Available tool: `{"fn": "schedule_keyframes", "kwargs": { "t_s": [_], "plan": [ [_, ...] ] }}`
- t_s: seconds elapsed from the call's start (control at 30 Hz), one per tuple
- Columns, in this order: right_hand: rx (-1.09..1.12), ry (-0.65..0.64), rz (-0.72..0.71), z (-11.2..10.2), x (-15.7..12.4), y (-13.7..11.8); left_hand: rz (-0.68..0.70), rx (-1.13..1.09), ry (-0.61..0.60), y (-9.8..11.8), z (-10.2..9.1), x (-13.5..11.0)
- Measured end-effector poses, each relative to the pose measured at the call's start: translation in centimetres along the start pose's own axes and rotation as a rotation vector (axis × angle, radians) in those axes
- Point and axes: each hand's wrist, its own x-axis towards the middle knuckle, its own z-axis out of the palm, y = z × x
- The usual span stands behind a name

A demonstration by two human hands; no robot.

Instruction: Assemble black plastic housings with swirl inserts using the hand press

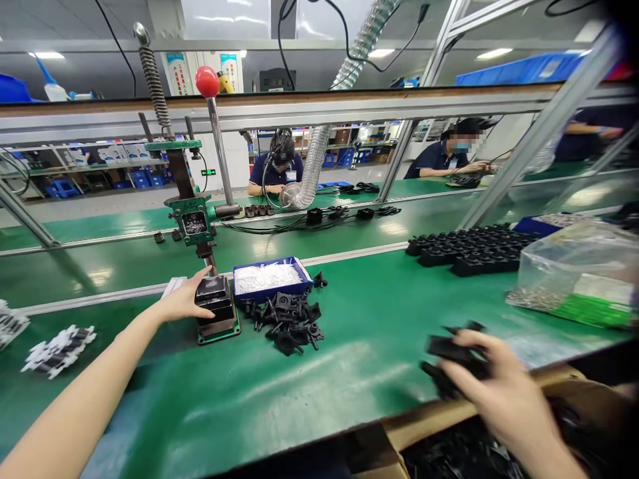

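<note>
My left hand (182, 303) reaches to the green bench-top press (194, 223). Its thumb and fingers lie around the left side of a black block (215, 293) on the press base. At the right, above the bench edge, my right hand (509, 392) is closed on black plastic parts (452, 356); motion blurs them, so their exact shape and number are unclear. Below that hand, an open cardboard box (424, 422) holds many black pieces. Beside the press lies a loose pile of black plastic parts (289, 319).
A blue tray (273, 291) of white slips stands behind the pile. White-and-black parts (58, 351) lie at left. Rows of black parts (464, 249) and a clear bag (579, 266) of small pieces sit at right. The press lever has a red knob (207, 81). Co-workers sit across the bench.
</note>
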Motion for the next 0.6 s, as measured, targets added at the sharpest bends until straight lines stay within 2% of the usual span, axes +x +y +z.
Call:
{"fn": "schedule_keyframes", "kwargs": {
  "t_s": [0.13,0.23,0.37,0.6],
  "plan": [
    [0.084,-0.248,-0.237,8.7,2.3,-5.4,0.002,0.008,0.021,0.4,0.0,0.0],
    [0.052,-0.360,-0.304,13.1,2.5,-8.4,0.001,0.010,0.032,0.6,0.0,0.0],
    [0.009,-0.408,-0.324,15.3,2.2,-8.8,-0.022,0.005,0.044,0.5,0.2,0.0],
    [0.026,-0.324,-0.366,16.1,1.7,-7.1,-0.087,-0.043,0.025,0.7,0.2,-0.3]
  ]
}}
